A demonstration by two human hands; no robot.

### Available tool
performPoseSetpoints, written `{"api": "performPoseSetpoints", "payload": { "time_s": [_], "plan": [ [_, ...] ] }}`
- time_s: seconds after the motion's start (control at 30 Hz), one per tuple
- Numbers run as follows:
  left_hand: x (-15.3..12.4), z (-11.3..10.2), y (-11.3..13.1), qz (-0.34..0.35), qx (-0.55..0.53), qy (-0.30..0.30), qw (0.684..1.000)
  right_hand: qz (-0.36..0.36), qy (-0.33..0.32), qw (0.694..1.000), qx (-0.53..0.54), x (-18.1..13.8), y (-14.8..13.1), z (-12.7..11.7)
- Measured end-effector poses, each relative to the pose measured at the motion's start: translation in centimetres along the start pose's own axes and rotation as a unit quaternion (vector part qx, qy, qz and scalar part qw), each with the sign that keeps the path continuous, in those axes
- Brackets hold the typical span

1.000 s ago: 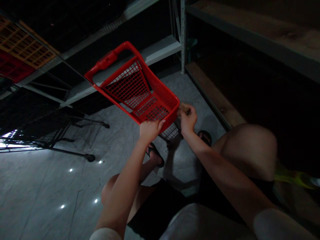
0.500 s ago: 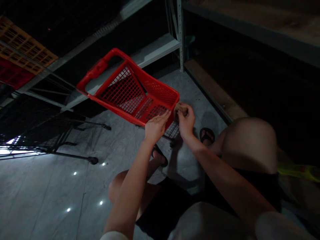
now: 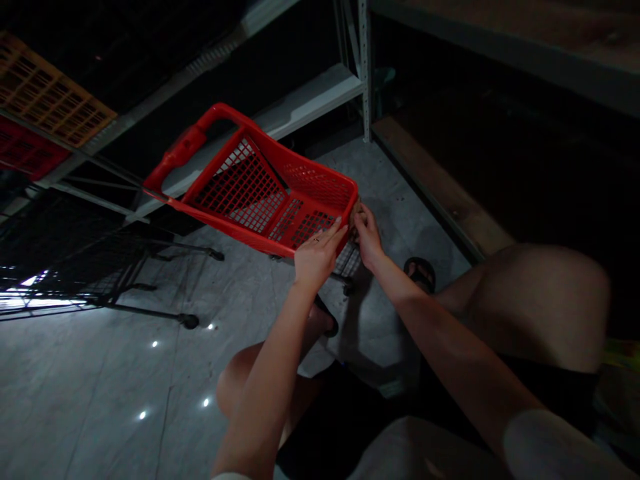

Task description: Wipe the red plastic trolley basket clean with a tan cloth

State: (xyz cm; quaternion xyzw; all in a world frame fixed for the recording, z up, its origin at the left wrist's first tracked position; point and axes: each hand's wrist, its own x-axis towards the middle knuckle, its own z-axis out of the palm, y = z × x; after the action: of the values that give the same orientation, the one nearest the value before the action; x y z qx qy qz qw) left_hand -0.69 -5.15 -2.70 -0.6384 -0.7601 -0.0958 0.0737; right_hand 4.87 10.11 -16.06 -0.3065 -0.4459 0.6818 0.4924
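Note:
A red plastic mesh basket (image 3: 260,193) with a long red handle (image 3: 175,153) is tilted up off the floor in front of me. My left hand (image 3: 317,257) holds its near wall, fingers laid along the red edge and thumb underneath. My right hand (image 3: 367,237) is at the basket's right corner, fingers pinched on a small brown object (image 3: 355,215) that is mostly hidden by them. A small wheel (image 3: 346,288) and mesh show below the basket between my hands. I am crouched, with my knees below the arms.
A black wire cart (image 3: 75,267) on castors stands at the left on the grey tiled floor (image 3: 100,387). Orange (image 3: 50,100) and red crates (image 3: 25,150) sit on metal shelving (image 3: 310,100). A wooden shelf board (image 3: 440,193) runs along the right. My sandalled foot (image 3: 423,270) is beside it.
The basket has swung lower and leftward, its handle dropping. My left hand shifted from under the bottom edge to the near wall. My right hand stayed at the corner, now closer against it.

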Motion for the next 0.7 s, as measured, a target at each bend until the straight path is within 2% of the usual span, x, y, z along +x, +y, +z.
{"api": "performPoseSetpoints", "payload": {
  "time_s": [0.1, 0.17, 0.37, 0.43, 0.5, 0.6, 0.67, 0.7],
  "plan": [
    [0.1, 0.1, 0.0, 0.001, -0.001, 0.013, 1.000, 0.023, 0.033, 0.999, -0.011, -0.2, -0.3, 0.5],
    [0.2, 0.2, -0.1, 0.002, -0.001, 0.021, 1.000, 0.012, 0.050, 0.998, -0.048, -1.2, -0.6, 0.8],
    [0.7, 0.9, -0.6, -0.014, -0.019, 0.040, 0.999, -0.036, 0.016, 0.996, -0.084, -8.4, -0.7, 1.8],
    [0.7, 0.9, -0.7, -0.021, -0.026, 0.039, 0.999, -0.030, 0.022, 0.996, -0.084, -9.0, -0.6, 1.9],
    [0.6, 0.8, -0.7, -0.023, -0.030, 0.037, 0.999, -0.027, 0.047, 0.994, -0.090, -7.1, -0.7, 1.9],
    [0.4, 0.8, -0.7, -0.018, -0.033, 0.048, 0.998, -0.044, 0.121, 0.986, -0.105, -1.4, -1.4, 1.6],
    [0.4, 0.9, -0.7, -0.015, -0.035, 0.064, 0.997, -0.068, 0.127, 0.982, -0.121, 1.4, -2.1, 1.5],
    [0.5, 1.0, -0.6, -0.015, -0.039, 0.072, 0.997, -0.079, 0.121, 0.981, -0.128, 1.8, -2.5, 1.6]
  ]
}}
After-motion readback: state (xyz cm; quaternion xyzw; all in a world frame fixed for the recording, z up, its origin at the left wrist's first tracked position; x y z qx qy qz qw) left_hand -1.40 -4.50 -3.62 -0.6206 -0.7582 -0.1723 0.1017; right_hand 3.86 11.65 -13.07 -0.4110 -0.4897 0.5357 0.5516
